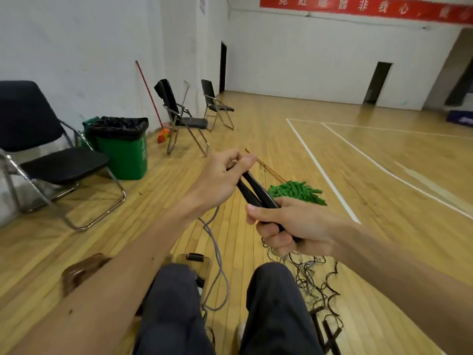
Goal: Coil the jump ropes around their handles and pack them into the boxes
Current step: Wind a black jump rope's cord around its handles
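Observation:
Two black jump rope handles [256, 192] lie side by side between my hands. My right hand [289, 224] grips their lower ends. My left hand [222, 179] pinches their upper ends between thumb and fingers. A grey rope [217, 254] hangs down from the handles and loops over the floor between my knees. A clear plastic box [194, 262] sits on the floor in front of my left knee, partly hidden by my leg. A brown box [82, 271] lies left of it, partly behind my left forearm. Tangled dark ropes [317, 280] lie on the floor at the right.
A heap of green beaded rope [298, 192] lies on the wooden floor beyond my right hand, with a thin wooden stick [268, 169] beside it. Folding chairs [51, 155], a green bin [122, 149] and a broom [153, 103] stand along the left wall.

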